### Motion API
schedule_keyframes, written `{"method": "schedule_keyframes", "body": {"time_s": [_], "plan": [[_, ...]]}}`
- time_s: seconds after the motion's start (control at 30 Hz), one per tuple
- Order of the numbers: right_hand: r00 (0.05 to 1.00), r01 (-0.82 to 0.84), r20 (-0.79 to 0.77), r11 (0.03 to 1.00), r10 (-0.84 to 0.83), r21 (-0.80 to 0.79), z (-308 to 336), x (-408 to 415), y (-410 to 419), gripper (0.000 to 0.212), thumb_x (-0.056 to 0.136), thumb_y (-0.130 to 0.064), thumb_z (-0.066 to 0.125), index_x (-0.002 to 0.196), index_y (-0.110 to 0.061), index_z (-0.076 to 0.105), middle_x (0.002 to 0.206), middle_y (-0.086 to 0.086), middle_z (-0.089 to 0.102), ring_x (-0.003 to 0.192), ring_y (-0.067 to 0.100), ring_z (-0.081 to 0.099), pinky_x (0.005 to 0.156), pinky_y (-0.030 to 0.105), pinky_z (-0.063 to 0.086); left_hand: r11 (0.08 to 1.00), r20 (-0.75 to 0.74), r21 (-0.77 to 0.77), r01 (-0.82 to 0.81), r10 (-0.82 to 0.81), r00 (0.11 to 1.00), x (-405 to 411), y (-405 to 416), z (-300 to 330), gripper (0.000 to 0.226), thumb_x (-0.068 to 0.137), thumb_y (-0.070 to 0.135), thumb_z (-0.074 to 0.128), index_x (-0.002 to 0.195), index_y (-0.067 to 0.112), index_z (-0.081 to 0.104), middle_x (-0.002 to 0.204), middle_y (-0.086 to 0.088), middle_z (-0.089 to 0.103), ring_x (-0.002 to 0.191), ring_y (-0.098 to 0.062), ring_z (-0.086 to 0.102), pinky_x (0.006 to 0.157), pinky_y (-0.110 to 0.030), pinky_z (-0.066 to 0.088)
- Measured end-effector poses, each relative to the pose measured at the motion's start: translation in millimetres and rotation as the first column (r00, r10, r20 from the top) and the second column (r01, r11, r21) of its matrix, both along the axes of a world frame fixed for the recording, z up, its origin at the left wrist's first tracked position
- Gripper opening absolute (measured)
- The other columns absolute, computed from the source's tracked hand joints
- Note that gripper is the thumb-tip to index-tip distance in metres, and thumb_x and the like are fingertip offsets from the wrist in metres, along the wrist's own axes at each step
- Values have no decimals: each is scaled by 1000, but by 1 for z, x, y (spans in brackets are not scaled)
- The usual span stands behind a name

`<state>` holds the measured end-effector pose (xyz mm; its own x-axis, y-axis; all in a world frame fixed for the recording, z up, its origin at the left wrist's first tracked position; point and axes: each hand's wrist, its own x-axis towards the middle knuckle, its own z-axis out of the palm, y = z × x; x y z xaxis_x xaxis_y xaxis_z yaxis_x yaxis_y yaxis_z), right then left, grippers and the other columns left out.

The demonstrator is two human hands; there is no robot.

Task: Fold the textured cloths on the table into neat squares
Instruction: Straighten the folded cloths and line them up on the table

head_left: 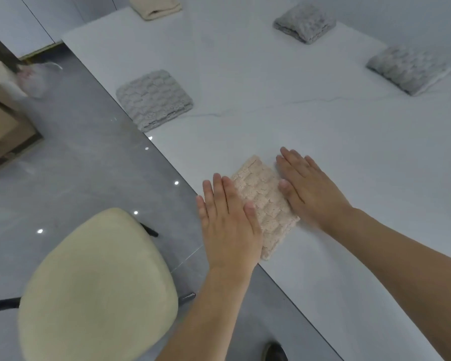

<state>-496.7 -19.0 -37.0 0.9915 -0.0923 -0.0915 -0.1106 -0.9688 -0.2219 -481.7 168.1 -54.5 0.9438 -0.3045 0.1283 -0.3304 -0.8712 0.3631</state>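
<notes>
A folded pink textured cloth (264,198) lies near the front edge of the white table (297,121). My left hand (227,217) lies flat with straight fingers along the cloth's left side, partly covering it. My right hand (307,183) presses flat against its right side, fingers straight. Three folded grey textured cloths sit farther off: one at the left edge (154,99), one at the back (303,22), one at the right (408,69). A folded cream cloth (154,6) lies at the far back.
A cream padded chair (94,287) stands on the grey floor just left of the table edge. A cardboard box (0,121) and a clear plastic bag (37,79) are at the far left. A dark shoe (274,351) shows at the bottom.
</notes>
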Motion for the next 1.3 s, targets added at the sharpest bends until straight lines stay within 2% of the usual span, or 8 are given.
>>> {"method": "schedule_keyframes", "body": {"time_s": [0.17, 0.4, 0.57, 0.83, 0.93, 1.03, 1.1, 1.3], "plan": [[983, 182, -6, 978, -182, 97, 19, 13, 22, 65, 101, -48, 10, 155, -12, 3, 162, 1, -7, 148, 10, -9, 120, 29, -6, 994, 44, 41, 99, -101, 994, 57, 16, 17, 65, 100, 38, 14, 153, 1, 21, 163, -14, 16, 152, -28, 7, 123, -44, 4], [943, 330, 2, 935, -333, 133, 33, 51, 53, 61, 104, -36, 19, 154, -9, -2, 162, 4, -11, 148, 15, -12, 120, 31, -8, 956, 79, 130, 264, -276, 958, 128, 17, 35, 70, 97, 41, 7, 154, 1, 17, 164, -14, 11, 152, -28, 3, 123, -42, -1], [920, 388, -27, 902, -390, 188, 28, 78, 69, 60, 104, -33, 19, 154, -9, -2, 162, 5, -11, 148, 15, -12, 120, 32, -8, 930, 75, 187, 315, -334, 940, 158, 26, 33, 71, 97, 42, 5, 154, 1, 17, 164, -14, 12, 152, -28, 4, 123, -41, -2], [861, 498, -6, 841, -508, 212, 27, 148, 114, 62, 103, -33, 22, 154, -8, -4, 161, 4, -15, 148, 15, -15, 120, 31, -10, 900, 49, 152, 409, -420, 906, 236, 52, 34, 72, 95, 44, 1, 156, 4, 8, 165, -10, 3, 152, -24, -3, 122, -38, -8], [812, 549, 14, 772, -583, 320, 26, 177, 143, 62, 103, -31, 22, 154, -8, -5, 161, 4, -16, 147, 13, -16, 119, 29, -10, 874, 57, 123, 470, -479, 876, 270, 64, 34, 72, 96, 44, 3, 156, 5, 9, 165, -10, 4, 152, -23, -3, 122, -37, -8], [736, 585, 16, 647, -677, 490, 22, 209, 174, 61, 104, -28, 24, 154, -8, -3, 162, 3, -13, 147, 11, -13, 120, 30, -6, 851, 108, 68, 521, -525, 844, 315, 80, 38, 69, 100, 43, 11, 155, 2, 20, 163, -12, 14, 152, -26, 5, 121, -35, -7], [692, 582, 27, 580, -722, 570, 18, 229, 192, 60, 104, -27, 25, 154, -9, -3, 162, 0, -13, 147, 8, -12, 121, 30, -3, 815, 113, 67, 575, -579, 808, 351, 89, 37, 70, 100, 45, 11, 155, 3, 19, 164, -11, 13, 152, -25, 4, 121, -34, -7], [538, 566, 42, 397, -842, 722, 6, 281, 218, 60, 105, -32, 24, 154, -13, -5, 161, -6, -15, 146, 3, -13, 122, 33, 0, 718, -58, -76, 692, -696, 716, 437, 97, 28, 63, 104, 44, 18, 157, 11, 12, 165, -1, 4, 150, -8, -4, 122, -28, -5]]}}
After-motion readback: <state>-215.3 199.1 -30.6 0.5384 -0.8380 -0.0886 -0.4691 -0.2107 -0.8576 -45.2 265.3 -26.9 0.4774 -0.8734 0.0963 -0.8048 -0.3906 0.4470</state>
